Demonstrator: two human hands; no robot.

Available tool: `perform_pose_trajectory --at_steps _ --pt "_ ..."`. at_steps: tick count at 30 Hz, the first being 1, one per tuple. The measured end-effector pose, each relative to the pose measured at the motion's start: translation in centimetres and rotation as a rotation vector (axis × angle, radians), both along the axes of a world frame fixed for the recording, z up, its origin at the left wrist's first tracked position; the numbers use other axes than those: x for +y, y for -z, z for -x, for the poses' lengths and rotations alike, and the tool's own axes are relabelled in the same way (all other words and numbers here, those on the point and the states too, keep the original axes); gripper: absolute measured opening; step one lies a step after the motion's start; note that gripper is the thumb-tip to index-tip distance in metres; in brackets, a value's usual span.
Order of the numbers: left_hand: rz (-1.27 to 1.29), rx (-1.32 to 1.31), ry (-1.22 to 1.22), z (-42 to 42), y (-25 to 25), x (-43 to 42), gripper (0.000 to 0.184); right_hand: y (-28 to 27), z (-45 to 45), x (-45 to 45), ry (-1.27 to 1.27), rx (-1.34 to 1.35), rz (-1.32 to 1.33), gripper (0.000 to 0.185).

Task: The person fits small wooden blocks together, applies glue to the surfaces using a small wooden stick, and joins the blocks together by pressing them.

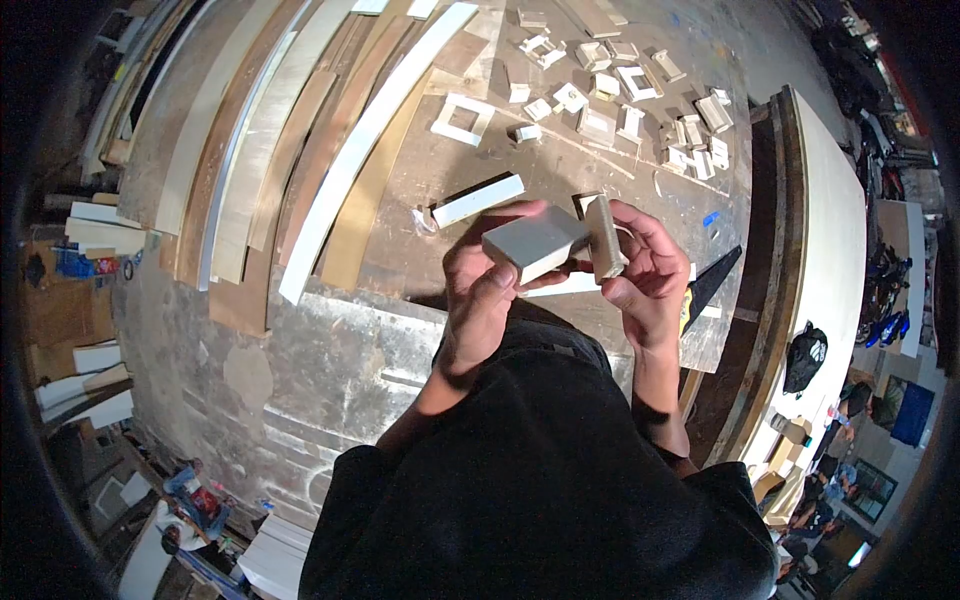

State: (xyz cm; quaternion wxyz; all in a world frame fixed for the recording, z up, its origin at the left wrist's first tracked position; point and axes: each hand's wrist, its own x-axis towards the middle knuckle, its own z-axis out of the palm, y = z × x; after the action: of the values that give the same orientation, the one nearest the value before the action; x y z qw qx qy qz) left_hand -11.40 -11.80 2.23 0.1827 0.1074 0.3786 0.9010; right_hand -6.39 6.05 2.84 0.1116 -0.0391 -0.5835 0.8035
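Observation:
My left hand (480, 290) is wrapped round a grey-topped rectangular block (535, 242) with pale sides, the thumb on its near edge. My right hand (648, 270) grips a small wooden piece (603, 238) with a flat upright board, fingers behind it and thumb at its lower edge. The two pieces are held close side by side; whether they touch is unclear. Just beyond my left hand, a pale wooden bar (478, 199) lies on the brown work surface (570, 185). A pale strip (565, 285) lies partly hidden beneath my hands.
Long planks (365, 150) lie at the left. Small wooden frames (462, 119) and blocks (598, 125) are scattered ahead. A black-bladed saw (712, 285) rests right of my right hand, near a blue item (711, 218). A long pale board (825, 210) stands farther right.

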Motion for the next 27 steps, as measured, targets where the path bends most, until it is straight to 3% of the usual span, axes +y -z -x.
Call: perform_pose_trajectory --at_steps 5,10,12,17,27 --pt "-0.081 -0.179 0.005 -0.2 0.0 0.3 0.06 0.4 0.1 -0.3 -0.01 0.023 -0.038 0.072" --pt "0.202 0.053 0.015 -0.2 1.2 0.3 0.057 1.1 -0.2 -0.4 -0.028 0.043 -0.1 0.069" --pt "0.189 -0.182 0.006 -0.6 0.1 -0.2 0.051 1.4 -0.3 -0.6 -0.041 0.005 -0.009 0.068" --pt "0.176 -0.029 -0.101 -0.9 0.6 -0.2 0.052 1.4 -0.5 -0.8 -0.059 -0.026 0.108 0.081" --pt "0.277 0.148 -0.144 -1.4 0.4 -0.2 0.05 1.1 -1.7 -1.0 -0.025 -0.011 0.14 0.075"
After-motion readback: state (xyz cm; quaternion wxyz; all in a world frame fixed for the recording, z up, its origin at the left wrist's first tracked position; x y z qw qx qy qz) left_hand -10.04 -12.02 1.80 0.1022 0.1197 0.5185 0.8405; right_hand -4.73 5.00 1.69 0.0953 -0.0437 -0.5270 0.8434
